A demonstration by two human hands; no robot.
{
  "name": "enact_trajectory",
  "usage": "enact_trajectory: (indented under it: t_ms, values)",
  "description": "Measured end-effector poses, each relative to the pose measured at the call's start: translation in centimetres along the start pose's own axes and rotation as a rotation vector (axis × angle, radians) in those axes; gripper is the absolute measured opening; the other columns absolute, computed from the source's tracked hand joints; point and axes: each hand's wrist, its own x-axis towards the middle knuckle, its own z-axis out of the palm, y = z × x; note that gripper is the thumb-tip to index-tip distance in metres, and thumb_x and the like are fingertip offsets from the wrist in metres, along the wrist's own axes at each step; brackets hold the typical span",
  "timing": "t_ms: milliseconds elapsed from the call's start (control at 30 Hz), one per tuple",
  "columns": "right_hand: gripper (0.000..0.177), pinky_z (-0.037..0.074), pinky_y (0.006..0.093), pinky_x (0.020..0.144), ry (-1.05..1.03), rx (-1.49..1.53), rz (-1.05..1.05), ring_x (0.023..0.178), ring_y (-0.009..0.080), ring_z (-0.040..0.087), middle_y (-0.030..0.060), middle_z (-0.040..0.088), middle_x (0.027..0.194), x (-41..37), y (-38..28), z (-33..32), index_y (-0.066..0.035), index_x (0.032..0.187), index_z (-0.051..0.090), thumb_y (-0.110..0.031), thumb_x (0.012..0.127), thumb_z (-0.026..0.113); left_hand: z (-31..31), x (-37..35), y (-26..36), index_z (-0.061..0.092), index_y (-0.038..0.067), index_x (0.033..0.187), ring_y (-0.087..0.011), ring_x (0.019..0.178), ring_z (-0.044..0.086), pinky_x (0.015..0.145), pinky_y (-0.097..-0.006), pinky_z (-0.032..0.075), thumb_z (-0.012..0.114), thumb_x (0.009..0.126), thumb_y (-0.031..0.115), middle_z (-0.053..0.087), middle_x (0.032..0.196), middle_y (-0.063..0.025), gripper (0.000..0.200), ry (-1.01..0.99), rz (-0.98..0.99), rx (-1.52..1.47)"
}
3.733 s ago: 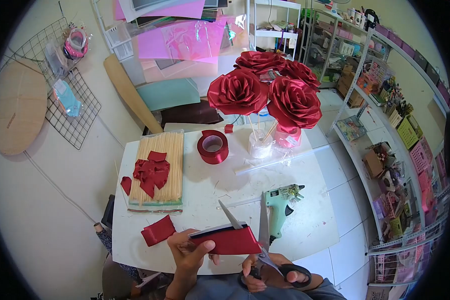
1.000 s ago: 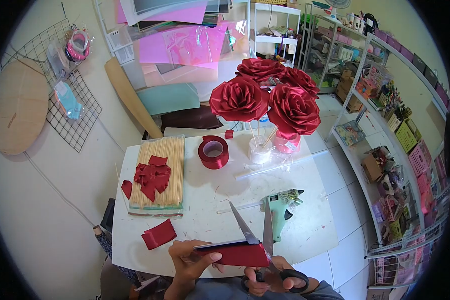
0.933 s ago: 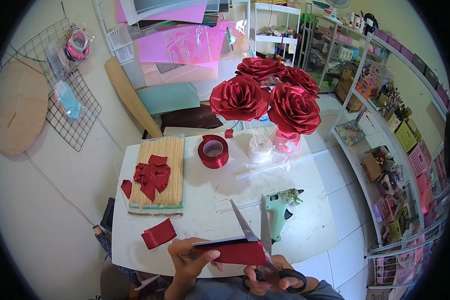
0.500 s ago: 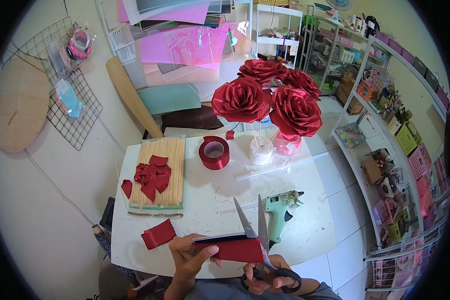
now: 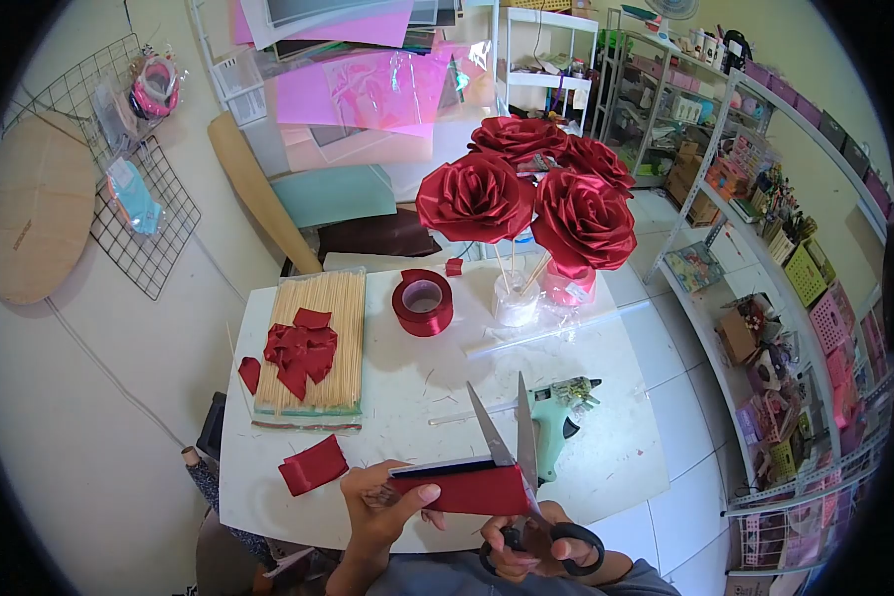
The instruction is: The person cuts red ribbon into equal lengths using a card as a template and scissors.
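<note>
My left hand (image 5: 382,507) pinches a folded dark red ribbon piece (image 5: 472,493) together with a dark, pale-edged strip (image 5: 447,468) along its top. In my right hand (image 5: 536,546) are scissors (image 5: 526,457) with black handles, their blades spread apart and pointing away from me at the ribbon's right end. Another folded red piece (image 5: 314,465) lies on the table to the left of my left hand. Cut red petals (image 5: 301,354) rest on a pack of wooden sticks (image 5: 348,338). A red ribbon roll (image 5: 423,303) lies on its side farther back.
A green glue gun (image 5: 552,427) lies right of the scissors on the white table (image 5: 397,397). Red ribbon roses (image 5: 477,197) stand on sticks in a white holder (image 5: 516,300) at the back. Shelves (image 5: 725,258) line the right side.
The view has shifted slightly. The scissors' blades have closed a little around the ribbon's right end, and both hands still hold their things.
</note>
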Motion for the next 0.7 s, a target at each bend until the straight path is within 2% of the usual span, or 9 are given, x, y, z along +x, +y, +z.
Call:
enact_trajectory:
  t_ms: [100, 233, 300, 367, 433, 533, 567, 700]
  values:
    - [0.051, 0.024, 0.0233, 0.041, 0.04, -0.072, 0.078, 0.045, 0.0062, 0.03, -0.0011, 0.035, 0.054, -0.6, -0.5, -0.4, 0.009, 0.087, 0.041, -0.033, 0.07, 0.063, -0.1, 0.2, -0.6, 0.052, -0.012, 0.079, -0.0201, 0.045, 0.054, 0.04, -0.0251, 0.044, 0.058, 0.067, -0.003, 0.055, 0.061, -0.016, 0.016, 0.062, 0.047, -0.033]
    - [0.047, 0.03, 0.0201, 0.043, 0.04, -0.18, -0.21, 0.046, 0.0082, 0.038, 0.002, 0.04, 0.053, -0.7, -1.3, -0.7, 0.008, 0.087, 0.044, -0.032, 0.071, 0.062, -0.8, 1.0, -0.7, 0.051, -0.012, 0.082, -0.0204, 0.044, 0.054, 0.039, -0.0252, 0.043, 0.057, 0.068, -0.001, 0.056, 0.065, -0.0161, 0.018, -0.007, 0.046, -0.046]
    - [0.047, 0.034, 0.0213, 0.045, 0.213, -0.389, -0.453, 0.048, 0.0102, 0.043, 0.0057, 0.046, 0.056, -0.5, -1.9, -0.6, 0.007, 0.089, 0.043, -0.03, 0.07, 0.063, -0.6, 1.5, -0.7, 0.051, -0.011, 0.085, -0.0199, 0.045, 0.054, 0.039, -0.0245, 0.042, 0.056, 0.069, 0.0, 0.057, 0.068, -0.0154, 0.02, 0.056, 0.051, -0.089]
    - [0.042, 0.038, 0.0229, 0.049, 0.463, -0.62, -0.609, 0.051, 0.0127, 0.048, 0.0093, 0.05, 0.059, 0.4, -2.6, -0.2, 0.007, 0.092, 0.042, -0.02, 0.069, 0.064, -0.6, 1.6, -1.0, 0.051, -0.011, 0.086, -0.0187, 0.045, 0.054, 0.039, -0.0243, 0.042, 0.055, 0.071, 0.0, 0.057, 0.069, -0.0145, 0.019, 0.03, 0.041, -0.085]
    - [0.036, 0.044, 0.0259, 0.059, 0.616, -0.723, -0.612, 0.064, 0.0164, 0.055, 0.0124, 0.055, 0.067, 1.2, -2.9, -0.1, 0.006, 0.095, 0.041, 0.002, 0.066, 0.062, 0.0, 1.4, -1.2, 0.051, -0.011, 0.086, -0.0173, 0.045, 0.054, 0.038, -0.0241, 0.042, 0.054, 0.073, 0.002, 0.057, 0.068, -0.0138, 0.018, 0.007, 0.018, 0.041]
    - [0.041, 0.046, 0.026, 0.066, 0.66, -0.718, -0.613, 0.072, 0.0173, 0.058, 0.0132, 0.057, 0.075, 2.2, -2.2, -0.4, 0.005, 0.097, 0.042, 0.004, 0.063, 0.065, 0.3, 1.0, -1.2, 0.052, -0.01, 0.083, -0.0163, 0.048, 0.057, 0.04, -0.0214, 0.043, 0.056, 0.074, 0.002, 0.058, 0.066, -0.0126, 0.016, -0.014, 0.013, 0.129]
    - [0.042, 0.046, 0.0243, 0.065, 0.591, -0.689, -0.592, 0.071, 0.0156, 0.057, 0.0119, 0.057, 0.076, 2.1, -1.9, -0.8, 0.005, 0.098, 0.043, 0.003, 0.062, 0.066, 0.3, 0.9, -1.0, 0.053, -0.011, 0.081, -0.0161, 0.05, 0.057, 0.04, -0.0204, 0.043, 0.056, 0.073, 0.001, 0.058, 0.066, -0.0123, 0.015, -0.039, 0.016, 0.198]
    - [0.041, 0.044, 0.0214, 0.062, 0.594, -0.705, -0.633, 0.069, 0.0126, 0.056, 0.0092, 0.056, 0.075, 3.2, -1.0, -0.4, 0.003, 0.095, 0.043, 0.004, 0.062, 0.066, 0.2, 0.2, -0.7, 0.053, -0.011, 0.079, -0.0153, 0.051, 0.058, 0.042, -0.0202, 0.045, 0.057, 0.073, -0.001, 0.059, 0.067, -0.013, 0.012, -0.073, 0.048, 0.227]
